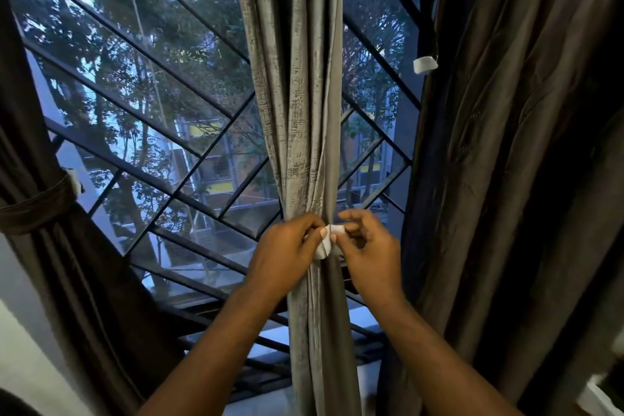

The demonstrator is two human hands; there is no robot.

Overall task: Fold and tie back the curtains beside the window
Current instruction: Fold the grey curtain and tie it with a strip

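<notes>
So both bare forearms come up from the bottom edge and meet in the middle. The left hand (289, 244) is wrapped round the bunched waist of the grey curtain (297, 104), knuckles toward the camera, fingers curled in tight against the cloth and touching the white tie strip (327, 242). The right hand (368, 248) is just beside it, wrist bent, pinching the free end of that strip between thumb and forefinger, with the other fingers curled loosely above. The strip looks like a short flat fabric band, maybe hook-and-loop, but can't tell for sure. The grey curtain hangs dead centre in front of the window, gathered into narrow vertical pleats, with a slightly shiny, crosshatch-worn weave. On the left a dark brown curtain (67, 267) is already cinched by a matching wrapped band (37, 209). On the right a second brown curtain (513, 152) hangs loose in smooth satiny folds, with a small white tab (424, 64) dangling at its inner edge. Behind all that is the window grille (189, 148), dark flat bars crossing diagonally into diamonds, then leafy trees (141, 54) and a building with yellow panels (216, 158) outside.
</notes>
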